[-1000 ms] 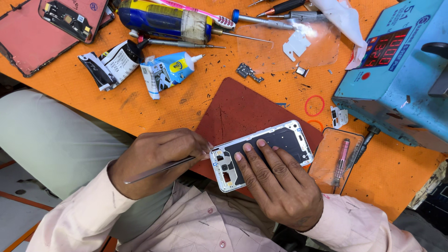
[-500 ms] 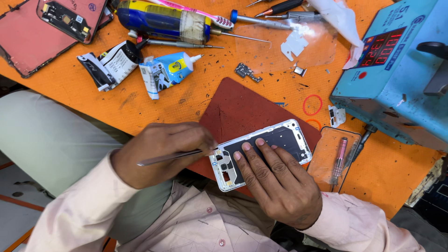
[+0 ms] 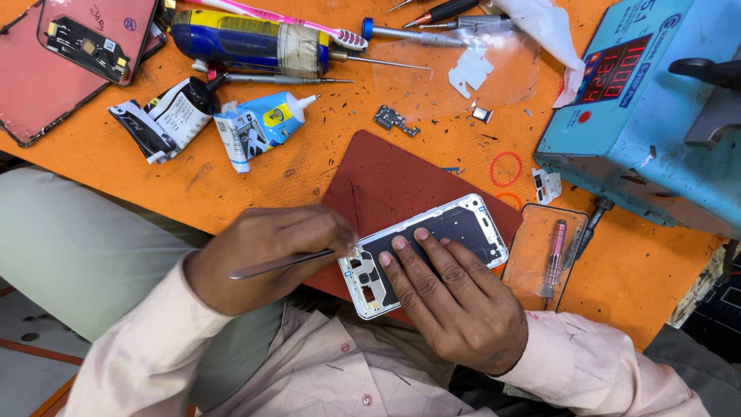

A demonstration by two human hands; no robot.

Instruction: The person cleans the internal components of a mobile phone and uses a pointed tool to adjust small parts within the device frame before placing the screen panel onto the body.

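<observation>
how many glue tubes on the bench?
2: a black-and-white tube and a blue tube, side by side on the orange table, upper left. More may be hidden.

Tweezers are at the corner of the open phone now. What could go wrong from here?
1. The tweezers in the left hand meet the phone at its camera-end corner; a slip could scratch the parts there.
2. Only the right hand fingers pin the phone to the red mat, at the table edge; a hard push could likely slide it off.
</observation>
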